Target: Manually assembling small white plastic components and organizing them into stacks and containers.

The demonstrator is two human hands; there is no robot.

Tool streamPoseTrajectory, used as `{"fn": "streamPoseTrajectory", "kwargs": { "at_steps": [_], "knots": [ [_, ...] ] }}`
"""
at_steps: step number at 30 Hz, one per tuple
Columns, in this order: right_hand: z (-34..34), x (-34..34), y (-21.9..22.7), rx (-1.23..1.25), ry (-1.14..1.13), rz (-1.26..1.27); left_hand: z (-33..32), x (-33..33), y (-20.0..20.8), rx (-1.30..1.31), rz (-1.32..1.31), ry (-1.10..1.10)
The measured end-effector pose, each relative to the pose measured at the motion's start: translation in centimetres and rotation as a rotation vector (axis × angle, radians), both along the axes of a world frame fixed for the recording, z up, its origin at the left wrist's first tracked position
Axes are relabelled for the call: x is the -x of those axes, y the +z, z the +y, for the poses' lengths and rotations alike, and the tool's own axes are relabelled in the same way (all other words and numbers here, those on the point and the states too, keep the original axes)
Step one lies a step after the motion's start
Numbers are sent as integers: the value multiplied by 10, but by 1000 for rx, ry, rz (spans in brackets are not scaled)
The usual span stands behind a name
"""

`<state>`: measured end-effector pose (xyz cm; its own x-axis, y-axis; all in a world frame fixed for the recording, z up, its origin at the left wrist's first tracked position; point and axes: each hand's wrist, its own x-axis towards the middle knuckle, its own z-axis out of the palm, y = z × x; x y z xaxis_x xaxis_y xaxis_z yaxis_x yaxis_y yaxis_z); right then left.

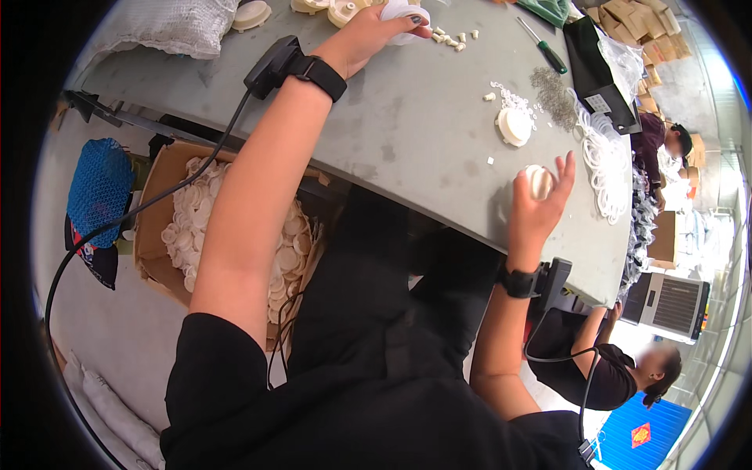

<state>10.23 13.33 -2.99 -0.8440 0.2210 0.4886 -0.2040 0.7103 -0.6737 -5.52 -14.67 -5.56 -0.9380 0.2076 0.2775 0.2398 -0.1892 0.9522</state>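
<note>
At the far edge of the view, my left hand [374,33] is closed on a smooth white piece [404,11], whose full shape is cut off by the frame. Cream round plastic parts [345,11] lie beside that hand, and several small cream plugs [450,39] are to its right. My right hand [537,205], over the table's near right side, has a round cream plastic cap [539,181] between thumb and fingers. Beyond it, another round cream cap [514,126] rests on the table near small white rings [511,100].
A green-handled screwdriver [551,56], a pile of small metal pieces [554,98], white tubing loops [605,168] and a black box [593,70] occupy the right side. A white sack [168,25] lies far left. Below stands a carton [157,227] of cream discs. Two other people are at right.
</note>
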Motion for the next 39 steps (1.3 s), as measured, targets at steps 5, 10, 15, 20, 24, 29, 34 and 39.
{"fn": "streamPoseTrajectory", "kwargs": {
  "at_steps": [5,10,15,20,24,29,34,39],
  "knots": [
    [14,50,21,-353,83,-70,3,1,3,-36,-1,-32],
    [3,71,32,-646,96,-403,2,-3,5,-41,-19,-15],
    [4,76,31,-685,86,-425,6,-8,14,30,-25,4],
    [8,87,36,-645,139,-453,2,-8,10,8,-37,-14],
    [14,91,38,-482,135,-452,2,-6,10,8,-14,-19],
    [15,97,34,-572,212,-401,4,-6,11,17,-23,-23],
    [17,110,41,-613,166,-533,2,-7,13,19,-40,-15],
    [12,109,42,-619,226,-513,3,-8,11,-26,-35,-37]
  ]
}}
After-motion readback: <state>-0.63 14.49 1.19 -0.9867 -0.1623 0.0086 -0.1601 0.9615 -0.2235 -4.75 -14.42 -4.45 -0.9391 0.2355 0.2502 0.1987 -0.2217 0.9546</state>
